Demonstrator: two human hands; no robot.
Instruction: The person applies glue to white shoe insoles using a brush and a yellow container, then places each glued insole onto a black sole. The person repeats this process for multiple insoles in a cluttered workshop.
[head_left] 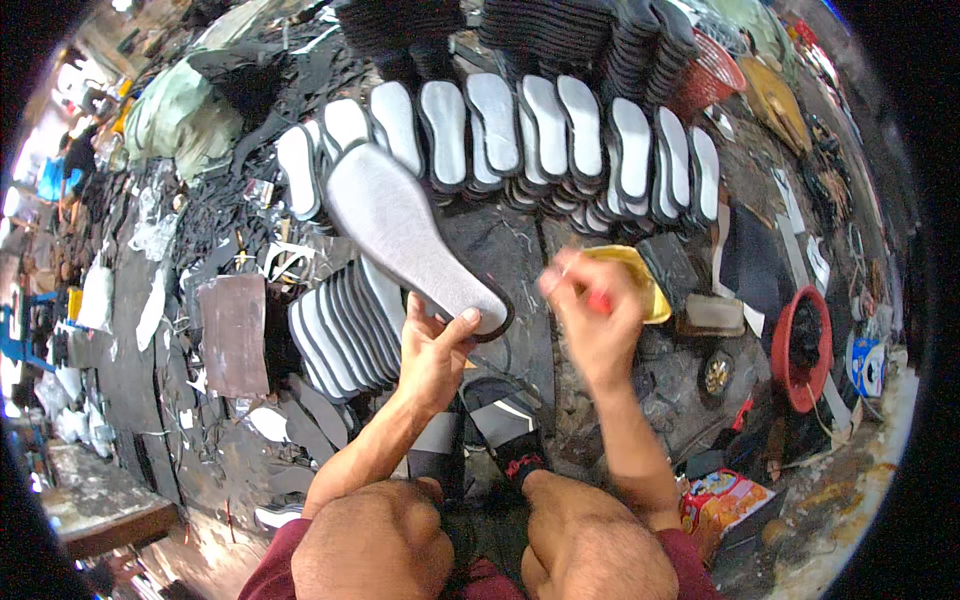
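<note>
My left hand [437, 350] pinches the heel end of a shoe sole [400, 225], thumb on top. The sole has a pale grey-white upper face with a dark rim, and it tilts up toward the far left. To the right of it, in the air, my right hand [600, 320] is blurred, its fingers curled. Something small and red [600, 302] shows at those fingers; its kind cannot be made out. Just behind that hand sits a yellow container [640, 270], partly hidden by it. A leaning row of similar soles [335, 335] lies beside my left forearm.
Stacks of white-faced soles [495, 125] form an arc at the far side, with taller dark stacks [545, 35] behind. A red basin [803, 348] and a pale block [712, 316] stand right. A brown slab [233, 335] and scraps lie left.
</note>
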